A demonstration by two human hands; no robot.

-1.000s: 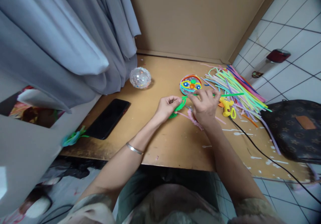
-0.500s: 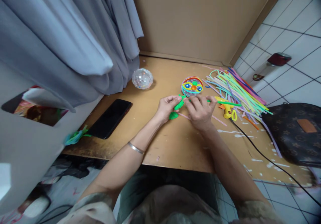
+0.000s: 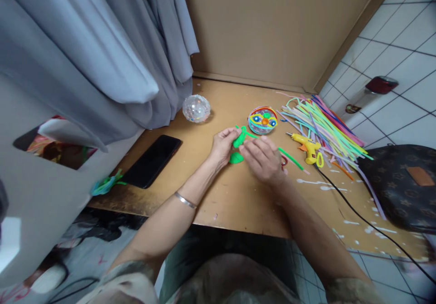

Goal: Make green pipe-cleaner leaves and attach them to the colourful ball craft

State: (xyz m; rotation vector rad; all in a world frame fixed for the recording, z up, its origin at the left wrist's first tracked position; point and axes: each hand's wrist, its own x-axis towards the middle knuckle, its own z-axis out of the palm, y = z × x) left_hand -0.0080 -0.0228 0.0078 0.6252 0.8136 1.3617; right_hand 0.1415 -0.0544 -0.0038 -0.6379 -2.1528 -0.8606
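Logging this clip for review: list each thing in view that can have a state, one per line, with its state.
left hand: closed on the green pipe-cleaner piece
right hand: fingers curled at the same green piece, whose free end trails right
glue gun: lying on the table, not held, cord attached
phone: flat, screen dark
pipe-cleaner pile: loose, spread out
clear faceted ball: resting near the curtain
brown bag: lying at the table's right edge
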